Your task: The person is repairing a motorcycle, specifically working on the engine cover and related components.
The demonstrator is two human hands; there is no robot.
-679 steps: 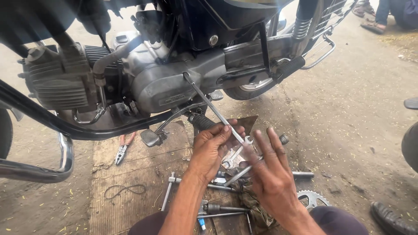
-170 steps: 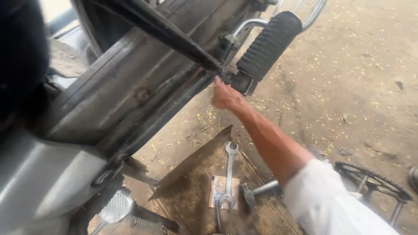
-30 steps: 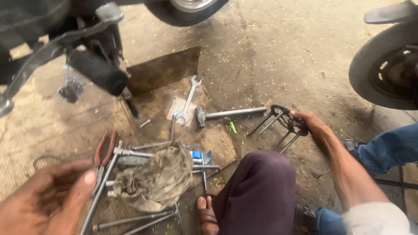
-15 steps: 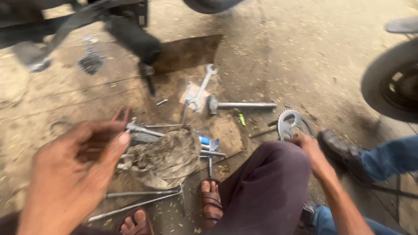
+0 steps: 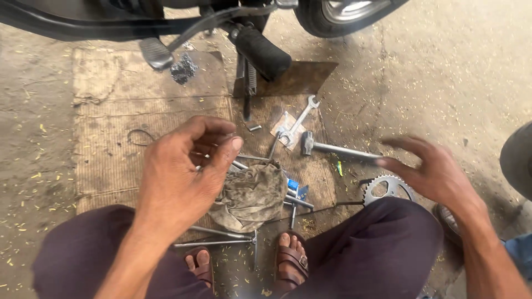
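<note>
Grimy rag (image 5: 252, 194) on a mat among scattered tools, left hand (image 5: 180, 169) hovering just above it, fingers curled, perhaps pinching something small, right hand (image 5: 435, 171) spread open, empty, over a sprocket (image 5: 388, 188), near a hammer (image 5: 332, 148).

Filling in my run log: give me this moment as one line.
left hand: fingers curled above dirty rag | right hand: open, empty, over sprocket | hammer, spanner on mat
</note>
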